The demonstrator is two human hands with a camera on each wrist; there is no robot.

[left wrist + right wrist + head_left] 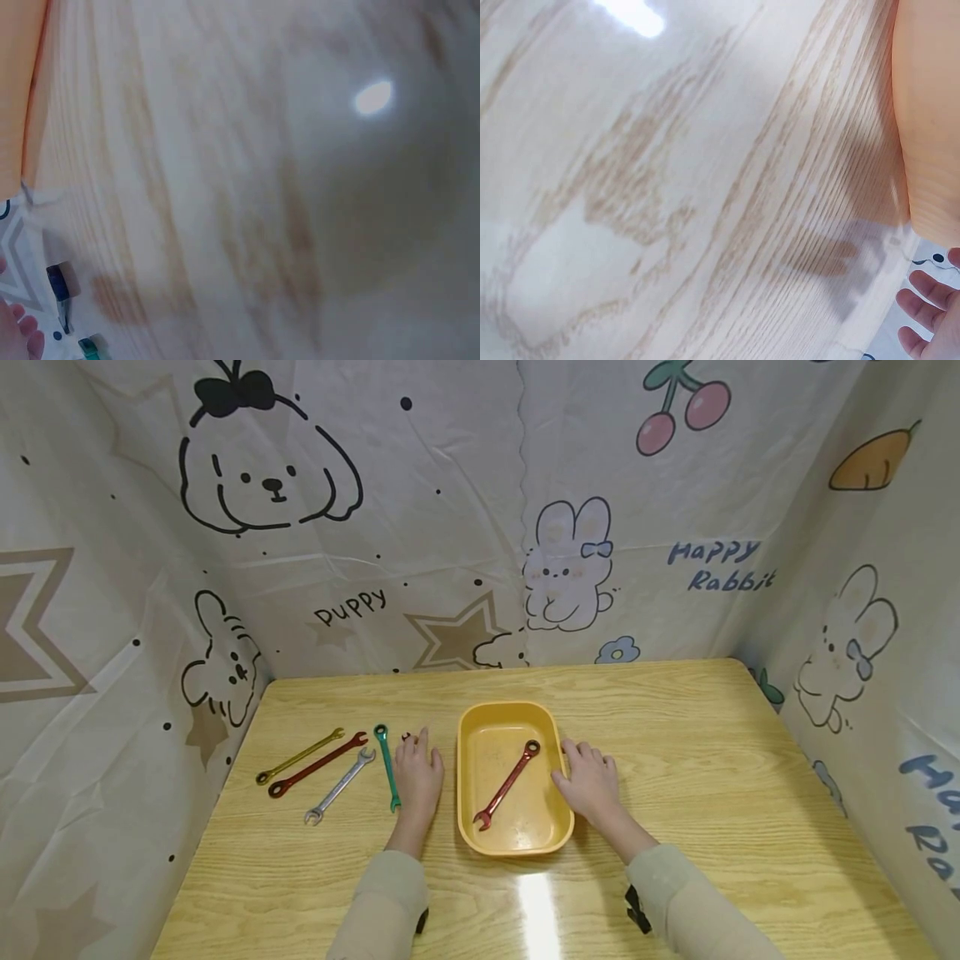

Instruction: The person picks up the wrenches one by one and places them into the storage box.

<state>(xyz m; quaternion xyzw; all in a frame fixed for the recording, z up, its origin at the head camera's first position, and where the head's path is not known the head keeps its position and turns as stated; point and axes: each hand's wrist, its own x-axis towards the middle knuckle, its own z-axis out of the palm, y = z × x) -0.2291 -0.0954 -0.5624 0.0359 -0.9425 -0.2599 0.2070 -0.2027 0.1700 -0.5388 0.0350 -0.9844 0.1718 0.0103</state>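
At left, a green wrench (387, 768), judged stiff, slick and best pinched mid-shaft, is flanked by the left hand (417, 777), fingers loosely extended. At center, a red wrench (506, 787) is contained in a likely lightweight yellow tray (480, 747), its graspable rim touched by the relaxed right hand (590, 778).

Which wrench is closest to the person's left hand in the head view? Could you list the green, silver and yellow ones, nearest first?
1. Green wrench: immediately left of the left hand.
2. Silver wrench: left of the green one.
3. Yellow wrench: farthest left.
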